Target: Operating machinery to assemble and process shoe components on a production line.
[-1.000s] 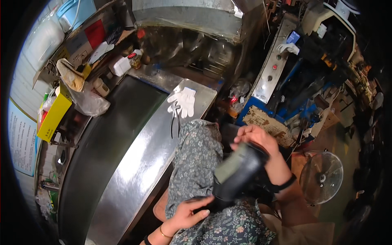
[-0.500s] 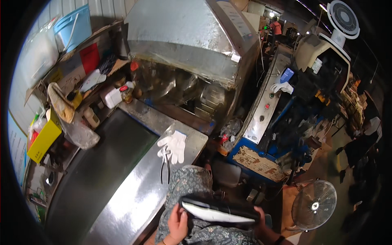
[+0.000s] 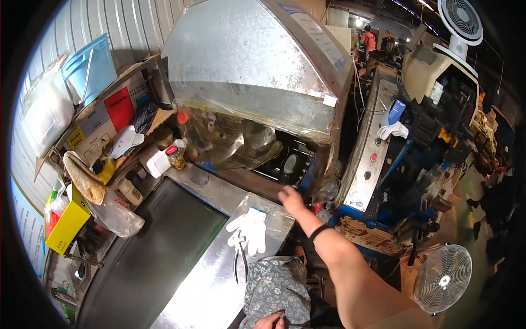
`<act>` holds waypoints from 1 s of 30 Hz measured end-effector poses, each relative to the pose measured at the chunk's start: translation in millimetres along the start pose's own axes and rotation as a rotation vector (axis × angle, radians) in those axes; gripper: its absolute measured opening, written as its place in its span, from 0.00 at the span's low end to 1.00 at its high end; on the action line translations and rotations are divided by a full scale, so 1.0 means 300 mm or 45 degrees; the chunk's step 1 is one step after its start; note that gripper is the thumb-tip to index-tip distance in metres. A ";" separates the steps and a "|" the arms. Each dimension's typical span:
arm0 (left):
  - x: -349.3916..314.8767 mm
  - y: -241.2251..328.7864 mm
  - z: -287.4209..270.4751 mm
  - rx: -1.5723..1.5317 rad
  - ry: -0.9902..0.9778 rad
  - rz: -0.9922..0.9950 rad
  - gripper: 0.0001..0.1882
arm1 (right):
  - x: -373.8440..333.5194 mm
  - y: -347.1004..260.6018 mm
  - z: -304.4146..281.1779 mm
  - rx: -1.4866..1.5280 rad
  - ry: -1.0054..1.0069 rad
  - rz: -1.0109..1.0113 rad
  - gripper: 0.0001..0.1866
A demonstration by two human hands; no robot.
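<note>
My right arm stretches forward, and my right hand (image 3: 292, 200), slightly blurred with its fingers apart, is in front of the low opening of a metal machine (image 3: 246, 60). Nothing shows in it. Just beyond it, inside the opening, stands a dark piece with a grey oval face (image 3: 290, 164). My left hand (image 3: 269, 321) lies low over the flowered cloth (image 3: 276, 288) on my lap, partly cut off by the lower edge; its grip is hidden. A white glove (image 3: 249, 230) and pincers with dark handles (image 3: 239, 257) lie on the metal bench nearby.
A dark conveyor belt (image 3: 159, 257) runs beside the metal ledge (image 3: 192, 299). Left are cluttered shelves, a yellow box (image 3: 68, 222) and a blue bucket (image 3: 90, 68). Right stand a machine with a button panel (image 3: 367, 175) and a floor fan (image 3: 444, 279). A person (image 3: 369, 41) is far back.
My right hand has let go of the black-and-white piece held over my lap and reached forward to the machine. That piece is out of sight; my left hand has moved lower. The view has shifted.
</note>
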State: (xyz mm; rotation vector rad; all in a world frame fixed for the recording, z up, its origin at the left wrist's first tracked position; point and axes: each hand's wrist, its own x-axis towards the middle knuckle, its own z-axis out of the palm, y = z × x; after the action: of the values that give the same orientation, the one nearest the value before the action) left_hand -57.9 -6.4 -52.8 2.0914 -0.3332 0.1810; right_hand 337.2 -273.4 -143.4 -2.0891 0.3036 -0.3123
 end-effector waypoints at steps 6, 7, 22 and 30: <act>-0.002 -0.015 -0.023 -0.161 -0.018 -0.012 0.11 | -0.684 -0.137 -0.246 0.237 -0.847 -0.268 0.17; -0.004 -0.023 -0.025 -0.180 -0.036 0.015 0.11 | -0.784 -0.070 -0.346 0.218 -0.796 -0.242 0.17; 0.046 0.030 -0.007 0.040 -0.425 0.847 0.09 | -0.982 0.344 -1.233 -0.430 0.620 0.945 0.38; 0.005 0.120 0.056 0.053 -0.348 0.694 0.09 | -0.907 0.579 -1.244 0.162 0.589 1.024 0.15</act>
State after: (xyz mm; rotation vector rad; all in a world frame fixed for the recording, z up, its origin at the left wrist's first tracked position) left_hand -67.8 -38.7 -31.7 2.0242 -1.0721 0.2235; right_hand -60.1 -566.1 -132.8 -1.5892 1.3106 -0.3044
